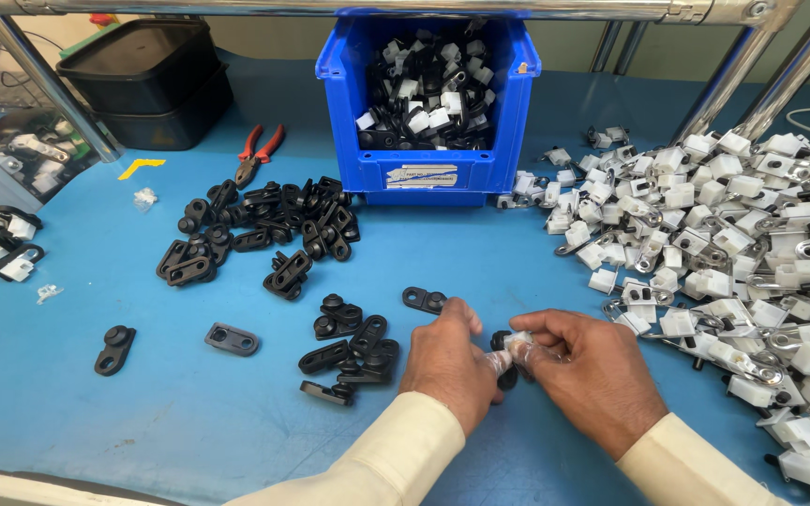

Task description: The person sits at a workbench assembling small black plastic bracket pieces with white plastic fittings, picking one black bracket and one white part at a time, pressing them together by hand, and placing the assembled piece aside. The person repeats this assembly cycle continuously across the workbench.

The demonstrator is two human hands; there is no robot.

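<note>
My left hand (450,364) and my right hand (591,370) meet low in the middle of the blue table (96,431). Together they pinch a small black plastic part (504,361) with a white piece pressed against it at my right fingertips. Most of that part is hidden by my fingers. Just left of my left hand lies a small cluster of black parts (353,351). A bigger pile of black parts (269,230) lies farther up the table.
A blue bin (428,173) of black-and-white assembled pieces stands at the back centre. A large heap of white and metal parts (738,253) covers the right side. Red-handled pliers (257,155) and black tubs (147,80) sit at the back left. Metal frame tubes cross above.
</note>
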